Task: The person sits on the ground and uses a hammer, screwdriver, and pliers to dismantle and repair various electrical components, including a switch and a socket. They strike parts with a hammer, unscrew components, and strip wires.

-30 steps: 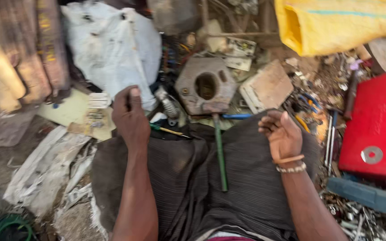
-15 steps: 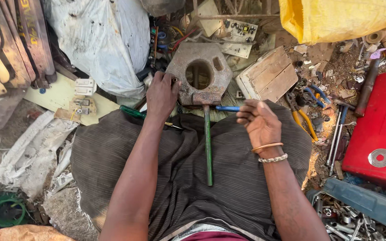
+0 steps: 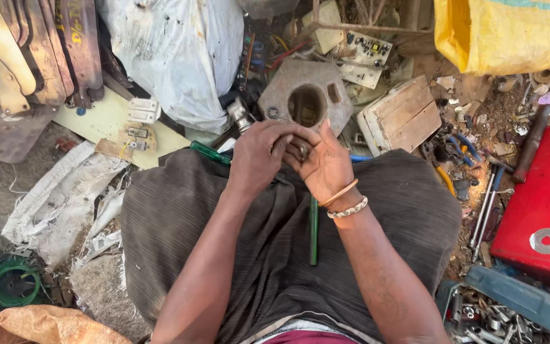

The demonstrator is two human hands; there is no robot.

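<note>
Over my lap, amid scrap-strewn ground, my left hand and right hand meet; curled fingers pinch a small metal part between them.

Even, soft daylight fills the frame, bright without harsh glare. The white sack at upper centre and the yellow bag at upper right are the brightest patches, nearly washed out. Shadows are faint and short. Focus is sharp at centre; the corners bend and soften slightly with wide-angle distortion.
</note>
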